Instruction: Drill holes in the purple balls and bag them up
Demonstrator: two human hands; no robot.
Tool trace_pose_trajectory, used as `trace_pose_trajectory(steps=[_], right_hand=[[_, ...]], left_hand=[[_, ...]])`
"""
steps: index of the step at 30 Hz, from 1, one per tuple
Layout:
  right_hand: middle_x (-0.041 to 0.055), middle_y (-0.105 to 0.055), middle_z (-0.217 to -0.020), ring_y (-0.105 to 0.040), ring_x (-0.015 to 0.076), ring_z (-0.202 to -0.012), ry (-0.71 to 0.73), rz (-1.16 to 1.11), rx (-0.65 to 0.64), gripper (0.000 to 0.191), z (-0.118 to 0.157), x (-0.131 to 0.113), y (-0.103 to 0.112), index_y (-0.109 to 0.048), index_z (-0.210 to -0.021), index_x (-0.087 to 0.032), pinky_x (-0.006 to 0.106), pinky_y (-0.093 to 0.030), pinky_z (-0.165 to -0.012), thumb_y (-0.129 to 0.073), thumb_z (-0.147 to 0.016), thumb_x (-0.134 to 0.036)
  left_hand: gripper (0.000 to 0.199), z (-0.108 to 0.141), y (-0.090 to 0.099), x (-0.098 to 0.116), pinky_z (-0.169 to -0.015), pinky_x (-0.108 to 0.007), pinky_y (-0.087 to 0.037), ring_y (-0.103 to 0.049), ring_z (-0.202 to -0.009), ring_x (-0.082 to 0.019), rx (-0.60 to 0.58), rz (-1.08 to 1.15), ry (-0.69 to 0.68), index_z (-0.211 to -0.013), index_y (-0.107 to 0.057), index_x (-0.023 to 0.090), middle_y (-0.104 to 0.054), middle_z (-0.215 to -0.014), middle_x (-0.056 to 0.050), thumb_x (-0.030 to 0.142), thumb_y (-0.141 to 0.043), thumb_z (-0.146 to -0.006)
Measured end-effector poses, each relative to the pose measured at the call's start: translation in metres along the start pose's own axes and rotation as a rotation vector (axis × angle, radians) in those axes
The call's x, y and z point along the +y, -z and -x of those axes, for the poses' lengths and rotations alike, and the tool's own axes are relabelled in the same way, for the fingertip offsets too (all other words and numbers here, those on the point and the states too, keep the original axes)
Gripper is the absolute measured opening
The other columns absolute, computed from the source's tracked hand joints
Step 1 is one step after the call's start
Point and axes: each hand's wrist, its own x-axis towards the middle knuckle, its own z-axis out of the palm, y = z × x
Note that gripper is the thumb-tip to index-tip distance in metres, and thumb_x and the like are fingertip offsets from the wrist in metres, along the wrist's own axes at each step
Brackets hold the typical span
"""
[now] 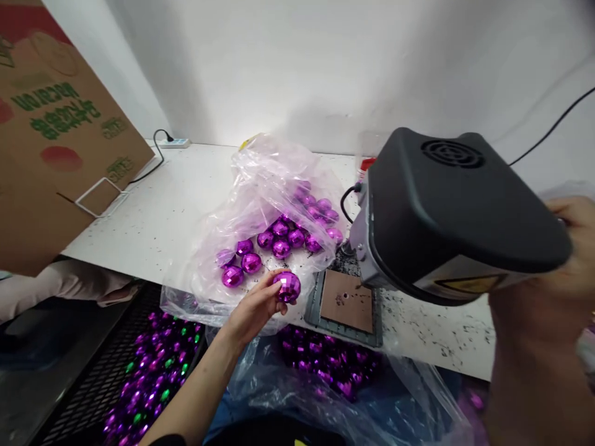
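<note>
The left hand (257, 306) holds 1 shiny purple ball (289, 287).

From the plate (316, 310) on the table (176, 192), the bag (274, 161) of balls (280, 229) lies at eleven o'clock, the machine (465, 204) at two, the carton (56, 161) at ten.

Right hand (583, 248) blurred (its grip unclear), cardboard box (51, 148) cut off

2 grips: L grip (258, 303), R grip (576, 241). 1 held ball (288, 287); bagged balls (281, 249) 15+, overlapping, no exact ct. 1 blk machine (465, 210), 1 brn pad (346, 303), 1 ctn (69, 148), 1 pwr strip (177, 144). Purple/grn pcs (165, 394) below: too many to ct.
</note>
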Motion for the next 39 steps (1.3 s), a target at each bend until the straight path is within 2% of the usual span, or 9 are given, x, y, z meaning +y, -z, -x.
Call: trace_pose_trajectory(steps=[4,9,12,15,19,22,28,35,39], right_hand=[[-0.0023,-0.05,-0.063,-0.042,0.0067,-0.058,-0.036,-0.031,-0.032,0.021,-0.002,-0.008,0.0,-0.059,-0.072,-0.017,0.025,-0.029,-0.056,-0.056,-0.08,-0.036],[-0.0034,-0.05,-0.065,-0.041,0.0059,-0.06,-0.071,-0.029,-0.063,0.028,-0.001,-0.008,0.004,-0.059,-0.075,-0.017,0.025,-0.03,-0.059,-0.058,-0.083,-0.043],[-0.004,-0.048,-0.063,-0.04,0.0054,-0.058,-0.036,-0.039,-0.051,0.028,-0.002,-0.01,0.004,-0.058,-0.073,-0.016,0.024,-0.028,-0.057,-0.059,-0.083,-0.042],[-0.0044,-0.049,-0.062,-0.041,0.0052,-0.057,-0.009,-0.049,-0.054,0.026,-0.002,-0.01,0.004,-0.058,-0.073,-0.016,0.024,-0.028,-0.056,-0.059,-0.084,-0.04],[-0.0056,-0.05,-0.063,-0.041,0.0042,-0.059,0.011,-0.082,-0.063,0.022,0.0,-0.01,0.004,-0.058,-0.076,-0.017,0.022,-0.03,-0.057,-0.06,-0.087,-0.035],[-0.0061,-0.05,-0.063,-0.04,0.004,-0.057,0.017,-0.105,-0.063,0.019,0.001,-0.011,0.003,-0.057,-0.077,-0.017,0.021,-0.03,-0.056,-0.06,-0.087,-0.033],[-0.0058,-0.051,-0.064,-0.042,0.0043,-0.057,0.029,-0.086,-0.065,0.022,-0.001,-0.012,0.003,-0.056,-0.075,-0.017,0.021,-0.03,-0.056,-0.059,-0.088,-0.035],[-0.0063,-0.049,-0.063,-0.04,0.0046,-0.057,0.028,-0.087,-0.074,0.024,0.0,-0.012,0.006,-0.055,-0.075,-0.018,0.021,-0.03,-0.056,-0.059,-0.089,-0.036],[-0.0056,-0.05,-0.063,-0.04,0.0049,-0.056,0.025,-0.078,-0.08,0.025,0.0,-0.014,0.006,-0.056,-0.076,-0.018,0.022,-0.029,-0.055,-0.057,-0.09,-0.039]], left_hand=[[0.041,-0.024,-0.029,-0.017,-0.061,-0.023,-0.047,-0.066,-0.081,-0.018,-0.14,0.291,0.118,-0.117,-0.064,0.018,-0.07,-0.108,-0.013,0.049,-0.069,-0.089],[0.036,-0.045,-0.046,-0.034,-0.066,-0.025,-0.051,-0.067,-0.086,-0.019,-0.17,0.245,0.136,-0.113,-0.069,0.016,-0.071,-0.103,-0.011,0.04,-0.074,-0.087],[0.035,-0.049,-0.052,-0.039,-0.072,-0.026,-0.053,-0.066,-0.089,-0.018,-0.124,0.14,0.108,-0.109,-0.07,0.018,-0.071,-0.106,-0.009,0.038,-0.078,-0.083],[0.045,-0.053,-0.059,-0.044,-0.074,-0.028,-0.054,-0.066,-0.098,-0.021,-0.082,-0.029,0.035,-0.116,-0.066,0.018,-0.069,-0.115,-0.009,0.043,-0.079,-0.081],[0.05,-0.061,-0.067,-0.056,-0.091,-0.037,-0.054,-0.063,-0.112,-0.025,-0.052,-0.324,-0.156,-0.126,-0.059,0.02,-0.068,-0.122,-0.009,0.044,-0.073,-0.084],[0.046,-0.065,-0.07,-0.065,-0.105,-0.046,-0.047,-0.061,-0.117,-0.027,-0.028,-0.592,-0.313,-0.13,-0.057,0.021,-0.067,-0.126,-0.009,0.037,-0.069,-0.088],[0.042,-0.067,-0.075,-0.076,-0.108,-0.049,-0.045,-0.057,-0.124,-0.029,-0.088,-0.966,-0.6,-0.13,-0.056,0.02,-0.063,-0.131,-0.012,0.029,-0.067,-0.091],[0.042,-0.068,-0.082,-0.077,-0.109,-0.05,-0.044,-0.056,-0.125,-0.029,-0.065,-1.014,-0.571,-0.128,-0.058,0.023,-0.061,-0.132,-0.011,0.025,-0.069,-0.088],[0.041,-0.071,-0.077,-0.08,-0.11,-0.051,-0.043,-0.055,-0.128,-0.03,-0.136,-1.014,-0.529,-0.13,-0.059,0.023,-0.061,-0.136,-0.011,0.024,-0.066,-0.09]])
